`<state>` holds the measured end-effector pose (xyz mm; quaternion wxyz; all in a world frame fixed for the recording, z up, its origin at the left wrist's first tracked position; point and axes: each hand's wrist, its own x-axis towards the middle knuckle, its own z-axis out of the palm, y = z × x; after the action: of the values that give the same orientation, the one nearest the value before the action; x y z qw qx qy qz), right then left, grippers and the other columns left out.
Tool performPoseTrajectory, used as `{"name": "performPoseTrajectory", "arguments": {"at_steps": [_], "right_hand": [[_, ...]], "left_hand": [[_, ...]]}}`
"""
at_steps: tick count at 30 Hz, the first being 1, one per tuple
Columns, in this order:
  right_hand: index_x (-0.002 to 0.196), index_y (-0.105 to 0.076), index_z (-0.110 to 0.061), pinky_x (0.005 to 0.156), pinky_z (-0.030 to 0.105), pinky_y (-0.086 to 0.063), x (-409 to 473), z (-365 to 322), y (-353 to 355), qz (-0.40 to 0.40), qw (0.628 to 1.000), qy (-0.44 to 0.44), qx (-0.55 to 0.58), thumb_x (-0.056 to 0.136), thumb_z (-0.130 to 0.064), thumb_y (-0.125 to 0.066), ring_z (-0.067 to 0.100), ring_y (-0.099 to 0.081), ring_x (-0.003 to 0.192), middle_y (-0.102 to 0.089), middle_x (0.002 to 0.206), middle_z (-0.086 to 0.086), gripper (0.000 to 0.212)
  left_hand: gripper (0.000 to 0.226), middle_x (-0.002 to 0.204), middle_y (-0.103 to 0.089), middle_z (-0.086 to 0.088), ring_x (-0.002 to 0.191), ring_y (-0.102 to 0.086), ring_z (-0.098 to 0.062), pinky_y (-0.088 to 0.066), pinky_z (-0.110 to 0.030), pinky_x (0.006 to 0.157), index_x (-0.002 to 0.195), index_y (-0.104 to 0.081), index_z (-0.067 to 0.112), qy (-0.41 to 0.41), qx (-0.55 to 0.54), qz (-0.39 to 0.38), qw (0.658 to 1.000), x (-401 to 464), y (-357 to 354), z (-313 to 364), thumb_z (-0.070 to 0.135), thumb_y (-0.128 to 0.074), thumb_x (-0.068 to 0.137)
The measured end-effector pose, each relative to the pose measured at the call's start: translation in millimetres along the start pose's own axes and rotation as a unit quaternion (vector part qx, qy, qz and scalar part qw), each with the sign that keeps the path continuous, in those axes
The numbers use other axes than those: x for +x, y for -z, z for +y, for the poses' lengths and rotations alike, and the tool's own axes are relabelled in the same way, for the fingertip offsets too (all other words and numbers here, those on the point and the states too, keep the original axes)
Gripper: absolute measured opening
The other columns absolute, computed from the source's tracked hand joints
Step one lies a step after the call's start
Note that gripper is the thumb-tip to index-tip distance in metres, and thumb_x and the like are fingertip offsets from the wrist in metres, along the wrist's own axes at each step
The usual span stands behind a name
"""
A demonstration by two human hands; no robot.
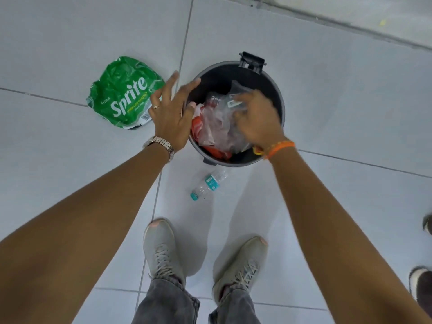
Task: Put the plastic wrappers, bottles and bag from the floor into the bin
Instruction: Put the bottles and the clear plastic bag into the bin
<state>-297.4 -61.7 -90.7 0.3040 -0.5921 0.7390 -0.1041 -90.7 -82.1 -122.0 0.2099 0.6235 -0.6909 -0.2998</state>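
Note:
A round black bin stands on the white tiled floor, holding clear plastic wrappers, red-orange wrappers and a clear bottle. My right hand is over the bin's opening, fingers curled down onto the clear plastic; blur hides whether it grips it. My left hand hovers with spread fingers at the bin's left rim, holding nothing. A crumpled green Sprite wrapper lies on the floor just left of that hand. A small clear bottle with a teal label and cap lies on the floor in front of the bin.
My two grey shoes stand just behind the small bottle. Parts of another person's dark shoes show at the right edge. A grey wall base runs along the top right.

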Motion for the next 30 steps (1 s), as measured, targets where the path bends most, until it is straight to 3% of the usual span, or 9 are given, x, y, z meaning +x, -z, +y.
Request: {"name": "performPoseTrajectory", "arguments": {"at_steps": [3, 5, 8, 10, 12, 14, 18, 24, 30], "right_hand": [[0.107, -0.068, -0.014, 0.088, 0.036, -0.046, -29, 20, 15, 0.251, 0.968, 0.009, 0.012, 0.087, -0.025, -0.056, 0.029, -0.058, 0.103, -0.063, 0.112, 0.009, 0.026], [0.11, -0.065, -0.017, 0.086, 0.034, -0.042, -34, 29, 2, 0.304, 0.952, -0.028, 0.01, 0.087, -0.027, -0.057, 0.024, -0.053, 0.106, -0.059, 0.116, 0.004, 0.027], [0.118, -0.061, -0.019, 0.092, 0.041, -0.043, -28, 37, -17, 0.317, 0.946, -0.07, 0.02, 0.088, -0.03, -0.056, 0.023, -0.05, 0.115, -0.055, 0.128, 0.003, 0.032], [0.122, -0.059, -0.018, 0.095, 0.044, -0.043, -24, 43, -22, 0.326, 0.941, -0.087, 0.01, 0.089, -0.032, -0.056, 0.024, -0.049, 0.121, -0.052, 0.135, 0.004, 0.035], [0.124, -0.057, -0.018, 0.097, 0.047, -0.043, -22, 44, -23, 0.323, 0.94, -0.107, 0.017, 0.09, -0.032, -0.055, 0.023, -0.05, 0.122, -0.054, 0.134, 0.001, 0.036], [0.124, -0.055, -0.019, 0.1, 0.047, -0.04, -20, 42, -23, 0.309, 0.945, -0.107, 0.024, 0.092, -0.031, -0.054, 0.021, -0.05, 0.121, -0.056, 0.129, -0.002, 0.035], [0.123, -0.055, -0.019, 0.102, 0.044, -0.034, -21, 43, -22, 0.286, 0.953, -0.105, 0.012, 0.092, -0.029, -0.053, 0.02, -0.05, 0.121, -0.058, 0.126, -0.004, 0.034], [0.123, -0.053, -0.02, 0.1, 0.043, -0.035, -23, 41, -21, 0.262, 0.958, -0.119, -0.015, 0.091, -0.031, -0.052, 0.02, -0.048, 0.119, -0.056, 0.124, -0.005, 0.034], [0.119, -0.054, -0.02, 0.096, 0.044, -0.037, -21, 42, -19, 0.261, 0.957, -0.122, -0.012, 0.091, -0.035, -0.051, 0.021, -0.048, 0.114, -0.055, 0.121, -0.003, 0.032]], "left_hand": [[0.039, 0.129, -0.056, -0.006, 0.12, -0.047, -0.026, -0.037, -0.042, 0.104, 0.122, -0.057, 0.008, 0.101, -0.127, 0.149, 0.975, -36, 2, -9, 0.01, -0.051, 0.083], [0.033, 0.116, -0.059, -0.01, 0.109, -0.048, -0.027, -0.038, -0.039, 0.092, 0.112, -0.056, 0.007, 0.163, -0.076, 0.148, 0.972, -83, -9, -21, 0.006, -0.053, 0.079], [0.03, 0.128, -0.055, -0.003, 0.121, -0.044, -0.035, -0.037, -0.042, 0.091, 0.111, -0.062, 0.025, 0.142, 0.097, -0.109, 0.979, -158, -38, -39, 0.017, -0.059, 0.082], [0.036, 0.151, -0.038, 0.0, 0.138, -0.029, -0.035, -0.034, -0.046, 0.104, 0.124, -0.06, 0.043, 0.112, 0.206, -0.306, 0.923, -189, -60, -47, 0.03, -0.059, 0.09], [0.043, 0.163, -0.017, -0.001, 0.147, -0.014, -0.032, -0.023, -0.048, 0.114, 0.135, -0.052, 0.051, 0.064, 0.255, -0.415, 0.871, -198, -79, -54, 0.039, -0.055, 0.094], [0.045, 0.166, -0.008, -0.003, 0.15, -0.007, -0.033, -0.017, -0.049, 0.119, 0.139, -0.049, 0.05, 0.053, 0.283, -0.451, 0.845, -191, -92, -56, 0.044, -0.053, 0.095], [0.048, 0.155, -0.03, -0.004, 0.141, -0.025, -0.033, -0.03, -0.045, 0.112, 0.14, -0.054, 0.039, 0.071, 0.317, -0.411, 0.852, -165, -102, -49, 0.045, -0.055, 0.093], [0.031, 0.12, -0.056, -0.003, 0.115, -0.047, -0.03, -0.044, -0.04, 0.091, 0.114, -0.075, 0.036, 0.041, 0.336, -0.314, 0.887, -157, -45, -35, 0.045, -0.064, 0.087], [0.041, 0.078, -0.064, -0.004, 0.086, -0.056, -0.033, -0.031, -0.034, 0.063, 0.079, -0.082, 0.027, -0.007, 0.406, -0.257, 0.877, -147, 71, 25, 0.056, -0.054, 0.082]]}}
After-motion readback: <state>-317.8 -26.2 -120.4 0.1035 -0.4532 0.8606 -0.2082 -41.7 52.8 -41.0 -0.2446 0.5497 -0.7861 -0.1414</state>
